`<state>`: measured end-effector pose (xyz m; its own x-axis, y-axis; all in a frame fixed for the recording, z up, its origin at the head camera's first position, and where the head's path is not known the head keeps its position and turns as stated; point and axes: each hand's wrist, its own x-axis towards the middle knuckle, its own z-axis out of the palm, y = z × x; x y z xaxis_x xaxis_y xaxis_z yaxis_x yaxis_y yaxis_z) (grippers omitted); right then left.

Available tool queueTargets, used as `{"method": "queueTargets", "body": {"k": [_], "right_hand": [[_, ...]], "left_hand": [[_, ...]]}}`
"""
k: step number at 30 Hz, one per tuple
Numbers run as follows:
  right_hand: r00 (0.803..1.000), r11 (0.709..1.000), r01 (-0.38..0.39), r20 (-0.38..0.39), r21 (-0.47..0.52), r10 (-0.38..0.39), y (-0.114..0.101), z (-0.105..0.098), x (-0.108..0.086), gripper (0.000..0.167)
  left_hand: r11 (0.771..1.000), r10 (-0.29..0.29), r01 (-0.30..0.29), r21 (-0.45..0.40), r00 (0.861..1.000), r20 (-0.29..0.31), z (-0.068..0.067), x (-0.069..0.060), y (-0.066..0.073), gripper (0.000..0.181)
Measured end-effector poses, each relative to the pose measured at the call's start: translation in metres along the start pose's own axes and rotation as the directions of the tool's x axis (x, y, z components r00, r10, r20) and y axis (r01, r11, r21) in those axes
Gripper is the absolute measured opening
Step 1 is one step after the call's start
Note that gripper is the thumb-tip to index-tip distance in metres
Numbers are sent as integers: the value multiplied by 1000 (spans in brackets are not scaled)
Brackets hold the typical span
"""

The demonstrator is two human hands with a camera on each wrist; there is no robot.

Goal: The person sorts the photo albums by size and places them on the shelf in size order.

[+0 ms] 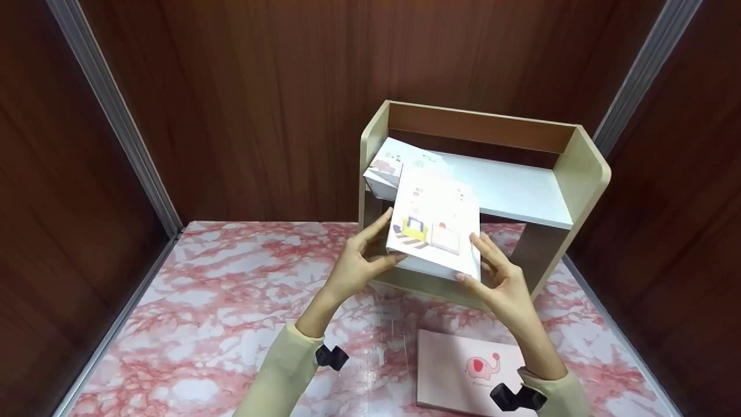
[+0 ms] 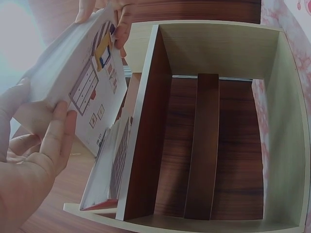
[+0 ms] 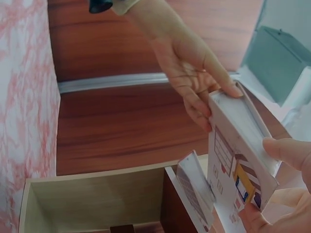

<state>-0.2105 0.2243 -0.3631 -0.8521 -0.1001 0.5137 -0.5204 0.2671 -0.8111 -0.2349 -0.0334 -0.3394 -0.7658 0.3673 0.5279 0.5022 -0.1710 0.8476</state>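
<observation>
Fingers first: even pressure from my left hand [image 1: 358, 259] and right hand [image 1: 506, 285] should keep the thick white rectangular book with printed drawings [image 1: 435, 214] steady between them; wise to clear the white book with pinkish print [image 1: 384, 167] just beyond my left fingertips. Each hand's thumb and fingers clamped on the held book's near corner, parted by it. Pale wooden shelf unit [image 1: 583, 174] beyond.

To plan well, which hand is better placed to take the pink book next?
Probably the right hand: its forearm partly hides the pink book. The left hand is farther; both hold the white book.
</observation>
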Motion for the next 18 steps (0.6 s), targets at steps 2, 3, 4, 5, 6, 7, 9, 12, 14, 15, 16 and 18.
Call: {"method": "queueTargets", "body": {"k": [2, 3, 4, 5, 6, 7, 9, 12, 14, 15, 16, 18], "right_hand": [[1000, 1000, -2, 6, 1, 2, 2, 0, 1, 67], [1000, 1000, -4, 9, 2, 4, 2, 0, 1, 67], [1000, 1000, -6, 12, 3, 6, 3, 0, 1, 67], [1000, 1000, -8, 13, 4, 8, 3, 0, 1, 67], [1000, 1000, -7, 13, 4, 7, 4, 0, 1, 67], [1000, 1000, -6, 13, 5, 6, 4, 0, 1, 67], [1000, 1000, -2, 15, 8, 2, 5, 0, 0, 67], [1000, 1000, 2, 17, 8, -2, 6, 0, 1, 66], [1000, 1000, 3, 16, 8, -3, 6, 0, 1, 66], [1000, 1000, 2, 15, 10, -2, 6, 0, 1, 66], [1000, 1000, 1, 14, 13, -1, 6, 0, 1, 66], [1000, 1000, 0, 15, 18, -1, 6, 0, 2, 66]], "left_hand": [[1000, 5, -5, 8, 1000, -2, 0, 0, -1, 74], [1000, 5, -5, 10, 1000, -2, -1, 0, -1, 74], [1000, 6, -6, 10, 1000, -2, -1, 1, -1, 74], [1000, 4, -4, 9, 1000, -3, -1, 1, -1, 74], [1000, 3, -3, 7, 1000, -3, -1, 1, -1, 74], [1000, 3, -3, 8, 1000, -4, -1, 1, -1, 74], [1000, 2, -2, 11, 1000, -5, -1, 1, -1, 74], [1000, 3, -3, 18, 1000, -7, -1, 2, -1, 73], [1000, 6, -5, 23, 1000, -7, -1, 2, 0, 73], [1000, 8, -8, 25, 1000, -6, -1, 3, 0, 73], [1000, 8, -8, 25, 1000, -5, -1, 3, 0, 73], [1000, 13, -13, 29, 1000, -7, -1, 4, 1, 72]]}}
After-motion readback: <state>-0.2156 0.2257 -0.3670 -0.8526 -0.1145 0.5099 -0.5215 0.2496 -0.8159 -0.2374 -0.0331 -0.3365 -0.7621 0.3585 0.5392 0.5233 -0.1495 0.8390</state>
